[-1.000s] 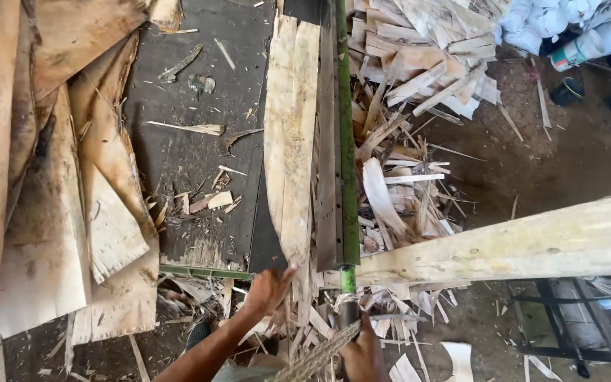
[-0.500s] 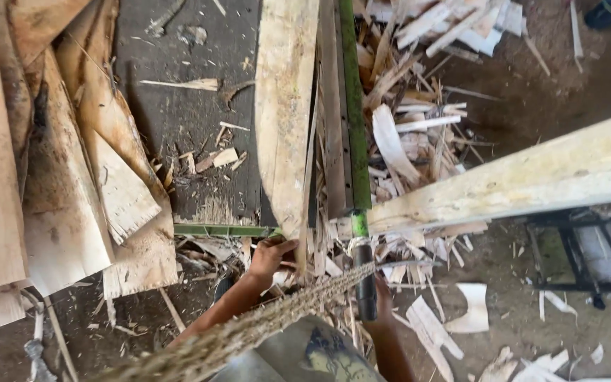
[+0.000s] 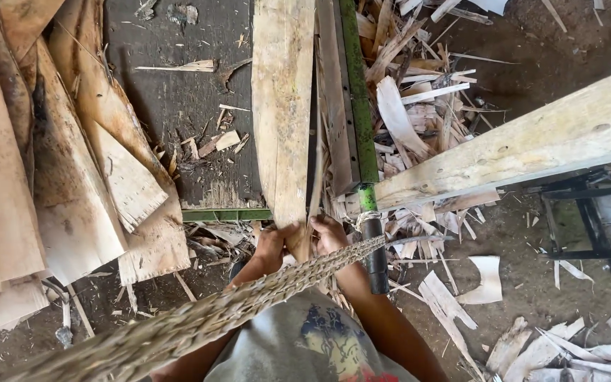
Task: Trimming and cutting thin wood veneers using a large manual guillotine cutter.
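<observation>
A long pale wooden plank (image 3: 282,106) lies lengthwise on a dark work table (image 3: 178,106), with its near end over the table's green front edge (image 3: 224,213). My left hand (image 3: 275,244) grips that near end from the left. My right hand (image 3: 328,233) holds the same end from the right. A braided straw rope (image 3: 199,322) runs across the view in front of my forearms and hides part of them.
A stack of thin wood sheets (image 3: 51,163) lies at the left. A green rail with a black handle (image 3: 375,255) runs beside the plank. A thick pale beam (image 3: 532,141) crosses the right. Offcuts (image 3: 419,92) litter the dirt floor; a metal frame (image 3: 588,219) stands at right.
The view has tilted down and moved closer. My right hand has come up to the plank's end beside my left hand. The straw rope has swung into view.
</observation>
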